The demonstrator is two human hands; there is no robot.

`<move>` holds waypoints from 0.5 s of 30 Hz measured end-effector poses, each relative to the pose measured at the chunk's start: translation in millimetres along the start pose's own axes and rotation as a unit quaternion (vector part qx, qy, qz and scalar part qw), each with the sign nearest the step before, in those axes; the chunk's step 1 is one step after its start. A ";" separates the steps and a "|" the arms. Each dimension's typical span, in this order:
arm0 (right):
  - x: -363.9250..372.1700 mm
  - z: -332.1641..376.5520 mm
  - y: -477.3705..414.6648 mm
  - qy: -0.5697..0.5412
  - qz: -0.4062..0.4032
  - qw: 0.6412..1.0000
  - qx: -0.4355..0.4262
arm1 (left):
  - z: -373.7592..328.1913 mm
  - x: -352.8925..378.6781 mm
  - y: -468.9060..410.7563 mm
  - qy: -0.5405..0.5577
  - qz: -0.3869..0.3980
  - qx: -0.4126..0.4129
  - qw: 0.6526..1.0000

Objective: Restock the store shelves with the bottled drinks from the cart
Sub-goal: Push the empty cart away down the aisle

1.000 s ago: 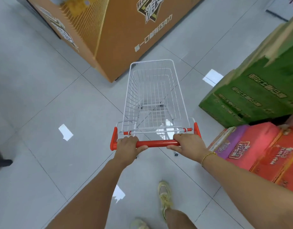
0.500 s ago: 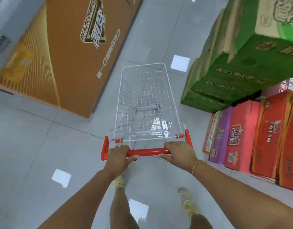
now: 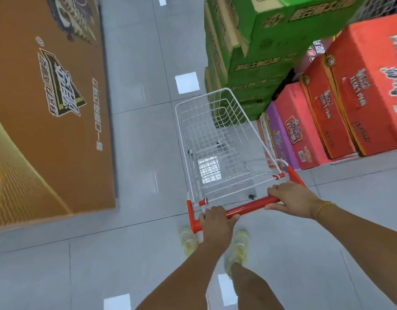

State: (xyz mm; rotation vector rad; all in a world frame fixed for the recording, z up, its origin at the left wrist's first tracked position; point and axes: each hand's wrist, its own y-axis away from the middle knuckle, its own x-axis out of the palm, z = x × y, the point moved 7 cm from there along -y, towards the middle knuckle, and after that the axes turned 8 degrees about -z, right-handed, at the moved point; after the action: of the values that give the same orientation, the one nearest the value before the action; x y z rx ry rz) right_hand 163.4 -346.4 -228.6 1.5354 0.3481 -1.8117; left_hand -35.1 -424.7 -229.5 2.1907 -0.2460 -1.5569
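A small white wire cart (image 3: 255,139) stands on the grey tiled floor in front of me, its basket holding nothing that I can see. Its red handle bar (image 3: 249,206) runs across the near end. My left hand (image 3: 216,222) is wrapped around the bar's left end. My right hand (image 3: 291,199) grips the right end, with a gold bracelet on the wrist. No bottled drinks or shelves are in view.
A large orange display block (image 3: 49,113) fills the left side. Stacked green cartons (image 3: 255,50) and red and purple cartons (image 3: 323,121) crowd the right, close to the cart's right side. A grey floor aisle (image 3: 143,86) runs between them. My feet in yellow shoes stand behind the cart.
The cart and my view have swung round to the right. The aisle now runs straight ahead, and the cart's right side has come close to the green and red cartons.
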 end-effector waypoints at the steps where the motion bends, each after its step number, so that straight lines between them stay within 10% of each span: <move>1: 2.7 -9.8 10.8 0.002 0.017 1.000 0.017 | -13.7 0.1 -0.8 -0.010 0.004 0.014 1.000; 15: -10.1 -119.9 54.8 -0.040 0.085 0.987 0.133 | -132.7 3.8 -76.6 -0.082 0.048 0.139 0.986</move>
State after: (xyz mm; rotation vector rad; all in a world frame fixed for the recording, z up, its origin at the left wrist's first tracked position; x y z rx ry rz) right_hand 289.2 -306.7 -236.2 1.6109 -0.0655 -1.8314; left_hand 81.5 -325.4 -231.2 2.2159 -0.6453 -1.7381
